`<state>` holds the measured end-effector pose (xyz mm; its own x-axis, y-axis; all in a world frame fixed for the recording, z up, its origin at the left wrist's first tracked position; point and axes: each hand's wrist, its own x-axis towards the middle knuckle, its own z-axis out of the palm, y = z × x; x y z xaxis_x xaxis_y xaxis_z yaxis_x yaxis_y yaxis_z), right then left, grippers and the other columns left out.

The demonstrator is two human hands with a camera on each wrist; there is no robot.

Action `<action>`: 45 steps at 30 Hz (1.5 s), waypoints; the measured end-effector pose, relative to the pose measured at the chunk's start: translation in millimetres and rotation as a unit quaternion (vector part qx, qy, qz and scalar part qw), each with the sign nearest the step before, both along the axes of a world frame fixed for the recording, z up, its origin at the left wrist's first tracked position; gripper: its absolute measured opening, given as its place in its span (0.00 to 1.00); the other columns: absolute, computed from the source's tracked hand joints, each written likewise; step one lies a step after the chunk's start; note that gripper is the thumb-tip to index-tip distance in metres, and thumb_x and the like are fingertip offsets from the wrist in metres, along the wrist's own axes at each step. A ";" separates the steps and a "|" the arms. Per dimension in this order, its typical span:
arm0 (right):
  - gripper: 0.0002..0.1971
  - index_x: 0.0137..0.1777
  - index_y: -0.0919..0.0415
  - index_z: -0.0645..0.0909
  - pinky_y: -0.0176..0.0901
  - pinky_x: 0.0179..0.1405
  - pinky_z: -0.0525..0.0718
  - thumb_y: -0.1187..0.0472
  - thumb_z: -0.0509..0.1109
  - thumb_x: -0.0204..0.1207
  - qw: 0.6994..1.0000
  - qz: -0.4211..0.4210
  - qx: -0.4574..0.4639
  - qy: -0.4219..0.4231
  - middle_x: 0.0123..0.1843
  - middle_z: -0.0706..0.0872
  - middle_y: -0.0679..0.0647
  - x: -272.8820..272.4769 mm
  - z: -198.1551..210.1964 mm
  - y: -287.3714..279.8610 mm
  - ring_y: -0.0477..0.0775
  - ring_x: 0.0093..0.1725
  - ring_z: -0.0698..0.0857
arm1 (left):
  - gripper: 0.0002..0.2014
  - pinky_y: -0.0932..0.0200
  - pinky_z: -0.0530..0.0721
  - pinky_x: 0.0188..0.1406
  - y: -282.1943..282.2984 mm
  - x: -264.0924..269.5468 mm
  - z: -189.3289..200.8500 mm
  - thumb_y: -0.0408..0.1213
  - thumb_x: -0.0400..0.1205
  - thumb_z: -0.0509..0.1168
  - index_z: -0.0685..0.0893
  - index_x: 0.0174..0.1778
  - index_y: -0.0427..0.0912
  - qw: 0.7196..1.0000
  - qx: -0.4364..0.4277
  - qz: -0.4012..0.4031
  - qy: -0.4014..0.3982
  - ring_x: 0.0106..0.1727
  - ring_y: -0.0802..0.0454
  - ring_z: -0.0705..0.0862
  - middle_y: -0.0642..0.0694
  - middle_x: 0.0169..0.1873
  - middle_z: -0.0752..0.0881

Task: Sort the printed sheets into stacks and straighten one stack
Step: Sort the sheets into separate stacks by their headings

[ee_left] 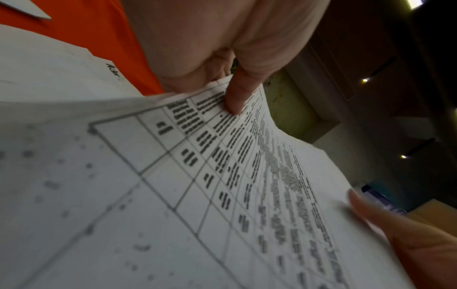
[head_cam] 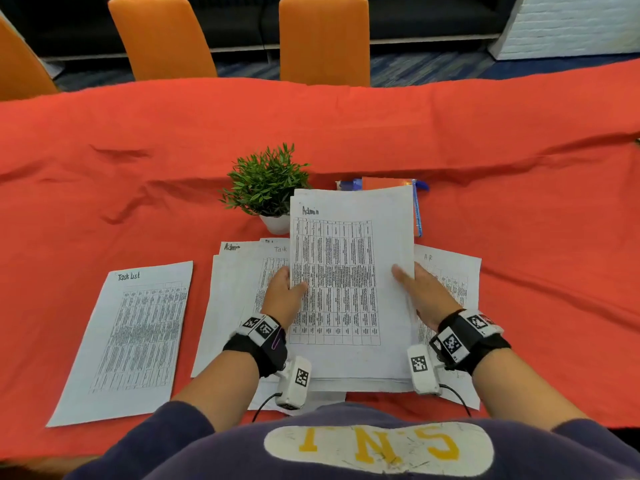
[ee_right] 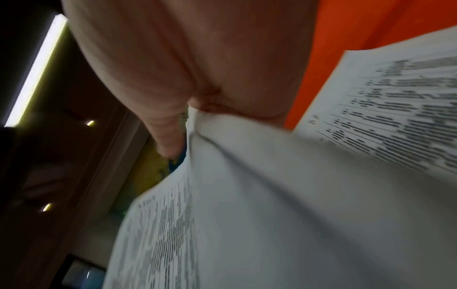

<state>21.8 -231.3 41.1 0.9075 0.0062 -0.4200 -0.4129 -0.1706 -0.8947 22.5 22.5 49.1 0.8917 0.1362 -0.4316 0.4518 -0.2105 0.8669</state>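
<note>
Both hands hold up a stack of printed sheets [head_cam: 349, 282] whose top page is headed "Admin". My left hand [head_cam: 285, 294] grips its left edge, thumb on the front of the page [ee_left: 235, 97]. My right hand [head_cam: 415, 289] grips the right edge, thumb across the front [ee_right: 168, 136]. The stack's lower edge stands close to the table near my body. On the cloth lie a single "Task list" sheet [head_cam: 138, 337] at the left, a loose pile with "Admin" and "Task" headings [head_cam: 235, 282] behind my left hand, and an "HR" sheet [head_cam: 450, 271] under my right hand.
A small potted plant [head_cam: 266, 188] stands just behind the papers. An orange notebook [head_cam: 384, 183] and a blue pen [head_cam: 417, 209] lie behind the held stack. The red tablecloth [head_cam: 173, 161] is wrinkled. Two orange chairs [head_cam: 322, 39] stand at the far side.
</note>
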 end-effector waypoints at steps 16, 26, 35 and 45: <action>0.18 0.59 0.62 0.84 0.47 0.53 0.88 0.70 0.78 0.68 0.986 -0.041 0.062 -0.146 0.53 0.91 0.52 -0.2 36.6 31.6 0.50 0.52 0.90 | 0.18 0.55 0.85 0.54 19.6 -5.8 33.2 0.26 0.78 0.69 0.78 0.60 0.48 0.977 -0.063 0.067 -0.193 0.54 0.58 0.87 0.50 0.52 0.88; 0.15 0.51 0.53 0.87 0.59 0.55 0.87 0.68 0.80 0.66 0.983 -0.046 0.114 -0.140 0.52 0.92 0.54 -0.2 42.6 50.8 0.55 0.53 0.90 | 0.18 0.50 0.86 0.56 19.0 -0.4 37.7 0.27 0.76 0.72 0.80 0.58 0.48 0.964 -0.118 0.091 -0.218 0.55 0.51 0.88 0.47 0.53 0.89; 0.13 0.50 0.55 0.87 0.56 0.53 0.88 0.71 0.77 0.69 0.980 -0.071 0.130 -0.130 0.49 0.93 0.52 0.4 42.5 49.1 0.55 0.51 0.91 | 0.25 0.69 0.82 0.51 8.2 -0.8 40.9 0.28 0.80 0.67 0.60 0.64 0.50 0.949 -0.038 0.075 -0.305 0.52 0.65 0.84 0.45 0.57 0.80; 0.13 0.54 0.59 0.86 0.37 0.39 0.88 0.72 0.75 0.71 0.979 -0.072 0.139 -0.129 0.49 0.92 0.50 -0.3 45.6 49.3 0.49 0.47 0.92 | 0.13 0.44 0.84 0.59 15.5 -10.4 43.4 0.39 0.82 0.66 0.71 0.59 0.52 0.940 0.044 0.049 -0.336 0.57 0.55 0.82 0.54 0.53 0.80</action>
